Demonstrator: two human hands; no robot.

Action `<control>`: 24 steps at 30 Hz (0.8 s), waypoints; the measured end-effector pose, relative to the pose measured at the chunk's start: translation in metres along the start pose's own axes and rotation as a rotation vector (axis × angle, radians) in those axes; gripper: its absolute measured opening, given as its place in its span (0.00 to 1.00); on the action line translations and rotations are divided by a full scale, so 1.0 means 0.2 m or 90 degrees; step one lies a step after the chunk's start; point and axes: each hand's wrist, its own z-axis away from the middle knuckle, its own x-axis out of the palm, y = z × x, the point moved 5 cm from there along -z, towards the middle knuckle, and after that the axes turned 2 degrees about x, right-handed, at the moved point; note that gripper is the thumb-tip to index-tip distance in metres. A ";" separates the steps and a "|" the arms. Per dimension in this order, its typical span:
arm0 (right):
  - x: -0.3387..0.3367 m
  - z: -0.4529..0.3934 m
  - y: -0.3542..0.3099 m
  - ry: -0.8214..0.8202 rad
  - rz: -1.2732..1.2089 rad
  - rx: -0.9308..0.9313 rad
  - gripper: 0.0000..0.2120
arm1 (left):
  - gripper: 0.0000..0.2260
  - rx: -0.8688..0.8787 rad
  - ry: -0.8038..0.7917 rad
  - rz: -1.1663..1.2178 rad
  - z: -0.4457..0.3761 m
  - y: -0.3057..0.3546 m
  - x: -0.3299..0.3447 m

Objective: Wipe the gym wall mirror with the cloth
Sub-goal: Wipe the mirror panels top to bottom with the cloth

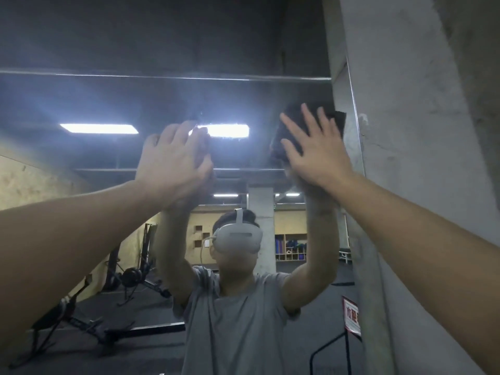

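Note:
The wall mirror (pixel 102 101) fills the view ahead, its top edge running across high up. My right hand (pixel 316 152) is raised near the mirror's upper right corner, fingers spread and straight, pressing a dark cloth (pixel 336 119) flat against the glass. The cloth shows above and to the left of that hand. My left hand (pixel 173 161) is raised beside it at about the same height, fingers fairly straight against the glass. A dark patch sits at its fingertips; I cannot tell whether that is cloth or the hand's reflection.
A grey concrete column (pixel 411 136) stands directly right of the mirror's metal edge (pixel 354 104). The glass reflects a person in a grey shirt and headset, ceiling lights, gym machines and storage shelves. A red and white sign (pixel 351 315) shows low on the right.

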 end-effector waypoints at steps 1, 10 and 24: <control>0.00 0.02 0.09 0.006 -0.003 0.054 0.27 | 0.22 0.003 0.000 0.008 0.00 0.03 0.00; 0.03 0.09 0.08 0.052 -0.014 0.256 0.28 | 0.25 -0.004 -0.009 0.049 0.02 -0.02 -0.06; 0.18 -0.01 -1.29 -0.050 0.063 -0.267 0.28 | 0.13 -0.131 -0.026 0.011 0.21 -0.53 -0.13</control>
